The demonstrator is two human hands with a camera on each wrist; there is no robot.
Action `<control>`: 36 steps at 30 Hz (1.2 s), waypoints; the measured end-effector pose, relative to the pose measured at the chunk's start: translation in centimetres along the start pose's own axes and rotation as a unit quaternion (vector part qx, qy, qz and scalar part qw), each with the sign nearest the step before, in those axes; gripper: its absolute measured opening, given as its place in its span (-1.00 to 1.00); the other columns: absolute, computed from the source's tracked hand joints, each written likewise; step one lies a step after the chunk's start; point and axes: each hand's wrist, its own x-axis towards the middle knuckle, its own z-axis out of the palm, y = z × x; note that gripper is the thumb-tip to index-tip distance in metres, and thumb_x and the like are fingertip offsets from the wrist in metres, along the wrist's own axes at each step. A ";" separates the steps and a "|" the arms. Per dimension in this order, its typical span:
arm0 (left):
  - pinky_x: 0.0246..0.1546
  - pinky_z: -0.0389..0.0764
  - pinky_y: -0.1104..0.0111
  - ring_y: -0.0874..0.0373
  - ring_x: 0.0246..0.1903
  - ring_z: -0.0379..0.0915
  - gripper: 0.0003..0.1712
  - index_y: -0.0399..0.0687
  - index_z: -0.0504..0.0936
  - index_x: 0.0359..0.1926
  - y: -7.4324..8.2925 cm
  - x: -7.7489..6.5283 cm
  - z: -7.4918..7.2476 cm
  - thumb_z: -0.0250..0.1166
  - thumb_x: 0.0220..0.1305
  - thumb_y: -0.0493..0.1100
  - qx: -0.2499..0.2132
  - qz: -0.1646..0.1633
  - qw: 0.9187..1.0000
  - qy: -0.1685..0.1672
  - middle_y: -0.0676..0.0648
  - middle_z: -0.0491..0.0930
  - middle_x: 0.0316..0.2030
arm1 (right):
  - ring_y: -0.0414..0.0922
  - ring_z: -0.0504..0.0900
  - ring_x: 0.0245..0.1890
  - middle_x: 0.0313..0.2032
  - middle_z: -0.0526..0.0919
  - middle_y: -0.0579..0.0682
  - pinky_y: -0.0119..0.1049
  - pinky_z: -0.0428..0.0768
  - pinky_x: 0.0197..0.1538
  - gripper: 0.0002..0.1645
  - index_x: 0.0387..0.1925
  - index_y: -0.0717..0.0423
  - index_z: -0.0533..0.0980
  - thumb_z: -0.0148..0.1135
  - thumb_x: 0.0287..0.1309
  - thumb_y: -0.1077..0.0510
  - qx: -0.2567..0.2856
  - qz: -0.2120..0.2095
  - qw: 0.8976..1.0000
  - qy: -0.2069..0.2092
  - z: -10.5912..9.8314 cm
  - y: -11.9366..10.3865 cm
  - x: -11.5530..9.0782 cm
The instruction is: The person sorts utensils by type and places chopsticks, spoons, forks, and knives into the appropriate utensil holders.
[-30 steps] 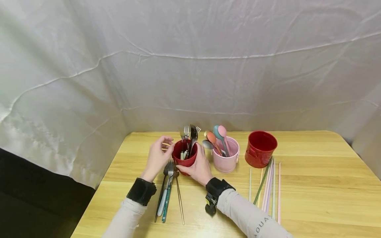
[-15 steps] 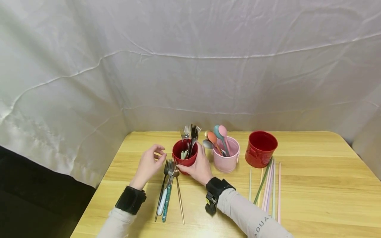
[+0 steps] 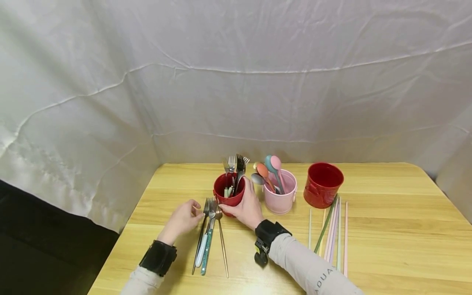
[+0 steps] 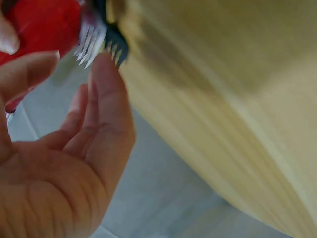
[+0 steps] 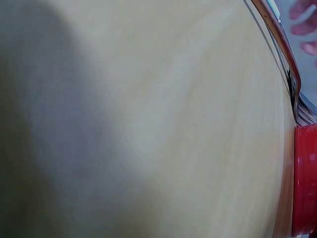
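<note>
My right hand (image 3: pixel 248 208) grips the right side of a small red bucket (image 3: pixel 225 201), its thumb along the front. Several forks (image 3: pixel 240 164) stand tines-up in that bucket. Just left of several forks lying on the table, my left hand (image 3: pixel 182 220) has its fingers loosely bent and holds nothing. The lying forks have a black handle (image 3: pixel 197 250), a white handle (image 3: pixel 201 250), a teal patterned handle (image 3: pixel 207 252) and a gold handle (image 3: pixel 223 250). In the left wrist view, the fingertips overlap the dark fork tines (image 4: pixel 116 47), near the red bucket (image 4: pixel 42 25).
A pink bucket (image 3: pixel 279 203) of several colourful spoons (image 3: pixel 273 164) stands right of the red one. Further right is a second red bucket (image 3: pixel 322 189). Several pastel chopsticks (image 3: pixel 333 233) lie in front of it. A pale curtain (image 3: pixel 258 102) hangs behind the wooden table (image 3: pixel 398 229).
My left hand has drawn back from the red bucket's left rim, moving left and toward me, down beside the lying forks. The right hand keeps its grip on the bucket.
</note>
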 end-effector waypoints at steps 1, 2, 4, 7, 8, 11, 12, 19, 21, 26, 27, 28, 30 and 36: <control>-0.31 0.63 0.24 0.10 -0.36 0.58 -0.68 -0.28 0.55 -0.03 -0.2 -0.1 0.2 0.35 0.26 -0.21 0.006 -0.006 1.000 -0.010 -0.13 0.66 -0.30 | 0.04 0.46 0.32 0.33 0.38 0.07 0.00 0.53 0.34 0.28 0.46 0.00 0.12 0.69 -0.23 -0.09 0.001 0.001 1.000 0.000 0.0 0.0 0.0; -0.30 0.62 0.23 0.09 -0.35 0.57 -0.68 -0.27 0.55 -0.04 -0.3 -0.2 0.4 0.36 0.25 -0.21 0.012 -0.010 1.000 -0.017 -0.13 0.66 -0.30 | 0.04 0.47 0.32 0.33 0.38 0.07 0.00 0.53 0.34 0.28 0.46 0.00 0.12 0.69 -0.23 -0.09 0.001 0.002 1.000 0.000 0.0 0.0 0.0; -0.31 0.61 0.23 0.09 -0.35 0.55 -0.69 -0.27 0.55 -0.07 -0.5 -0.3 0.7 0.36 0.24 -0.21 0.021 -0.013 0.999 -0.022 -0.13 0.65 -0.31 | 0.03 0.47 0.32 0.33 0.37 0.06 -0.01 0.53 0.34 0.28 0.45 -0.01 0.12 0.69 -0.22 -0.11 0.000 0.004 1.000 0.000 0.0 0.0 0.0; -0.37 0.54 0.29 0.10 -0.39 0.50 -0.71 -0.28 0.55 -0.09 -0.6 -0.6 1.1 0.36 0.21 -0.24 0.022 -0.013 1.000 -0.019 -0.12 0.61 -0.35 | 0.03 0.47 0.32 0.34 0.37 0.06 -0.01 0.53 0.35 0.29 0.46 -0.01 0.11 0.69 -0.22 -0.12 0.001 0.007 1.000 -0.002 0.0 0.0 -0.1; -0.39 0.51 0.31 0.11 -0.40 0.47 -0.71 -0.28 0.55 -0.10 -0.6 -0.6 1.2 0.37 0.20 -0.24 0.025 -0.012 0.999 -0.017 -0.11 0.60 -0.36 | 0.03 0.47 0.32 0.34 0.36 0.06 -0.01 0.53 0.35 0.29 0.46 -0.01 0.11 0.68 -0.22 -0.12 0.001 0.008 1.000 -0.002 0.0 0.0 -0.1; -0.42 0.44 0.34 0.12 -0.43 0.43 -0.71 -0.28 0.55 -0.11 -0.5 -0.6 1.6 0.38 0.18 -0.23 0.034 -0.010 0.999 -0.015 -0.09 0.56 -0.40 | 0.04 0.46 0.33 0.35 0.36 0.07 0.00 0.53 0.35 0.30 0.47 0.00 0.10 0.68 -0.22 -0.13 0.002 0.009 1.000 -0.003 -0.1 -0.1 -0.1; -0.43 0.43 0.34 0.12 -0.44 0.42 -0.70 -0.28 0.55 -0.11 -0.4 -0.6 1.6 0.38 0.18 -0.23 0.037 -0.012 0.999 -0.016 -0.09 0.54 -0.40 | 0.04 0.46 0.33 0.35 0.36 0.07 0.00 0.52 0.35 0.30 0.47 0.00 0.10 0.68 -0.22 -0.13 0.002 0.012 1.000 -0.004 -0.1 -0.1 -0.1; -0.44 0.40 0.35 0.12 -0.45 0.39 -0.68 -0.27 0.54 -0.13 0.1 -0.6 2.2 0.43 0.17 -0.21 0.064 -0.020 0.998 -0.014 -0.06 0.49 -0.45 | 0.03 0.45 0.33 0.35 0.36 0.07 -0.02 0.51 0.37 0.29 0.46 0.00 0.11 0.68 -0.22 -0.12 -0.003 0.013 1.000 -0.008 -0.1 -0.1 0.0; -0.44 0.41 0.34 0.11 -0.44 0.40 -0.67 -0.28 0.54 -0.14 0.2 -0.6 2.3 0.44 0.16 -0.22 0.071 -0.016 0.997 -0.010 -0.06 0.48 -0.45 | 0.03 0.45 0.33 0.35 0.36 0.07 -0.02 0.51 0.37 0.29 0.47 0.00 0.10 0.68 -0.21 -0.12 -0.001 0.013 1.000 -0.009 0.0 -0.1 0.0; -0.44 0.41 0.34 0.09 -0.42 0.41 -0.66 -0.30 0.55 -0.10 0.4 -0.6 2.4 0.43 0.15 -0.25 0.062 -0.030 0.998 -0.013 -0.09 0.50 -0.42 | 0.03 0.44 0.33 0.35 0.35 0.07 -0.01 0.51 0.37 0.30 0.47 0.00 0.09 0.67 -0.20 -0.12 0.001 0.013 1.000 -0.008 0.0 0.0 0.0; -0.45 0.41 0.34 0.08 -0.42 0.41 -0.65 -0.31 0.55 -0.09 0.3 -0.5 2.4 0.43 0.15 -0.25 0.058 -0.033 0.998 -0.015 -0.09 0.50 -0.41 | 0.03 0.45 0.33 0.35 0.35 0.07 0.00 0.51 0.36 0.29 0.47 0.00 0.09 0.67 -0.20 -0.13 0.000 0.013 1.000 -0.008 0.0 0.1 0.0; -0.45 0.41 0.34 0.08 -0.42 0.41 -0.64 -0.31 0.55 -0.08 0.3 -0.5 2.4 0.44 0.15 -0.25 0.052 -0.039 0.998 -0.018 -0.09 0.50 -0.41 | 0.03 0.45 0.33 0.35 0.35 0.07 0.00 0.51 0.36 0.29 0.47 0.00 0.09 0.67 -0.20 -0.13 -0.001 0.013 1.000 -0.008 0.0 0.1 0.0; -0.45 0.41 0.35 0.08 -0.41 0.41 -0.64 -0.32 0.55 -0.08 0.2 -0.5 2.3 0.44 0.14 -0.25 0.047 -0.041 0.998 -0.019 -0.10 0.51 -0.40 | 0.03 0.45 0.33 0.35 0.35 0.06 -0.01 0.52 0.36 0.29 0.47 -0.01 0.10 0.67 -0.20 -0.14 -0.001 0.012 1.000 -0.008 0.0 0.1 0.0; -0.45 0.44 0.36 0.09 -0.42 0.44 -0.63 -0.36 0.57 -0.10 -0.2 -0.4 2.0 0.42 0.08 -0.27 0.009 -0.048 0.999 -0.025 -0.12 0.57 -0.37 | 0.02 0.45 0.33 0.35 0.36 0.06 -0.01 0.52 0.36 0.28 0.46 -0.01 0.10 0.67 -0.20 -0.13 0.003 0.008 1.000 -0.010 -0.1 0.0 0.0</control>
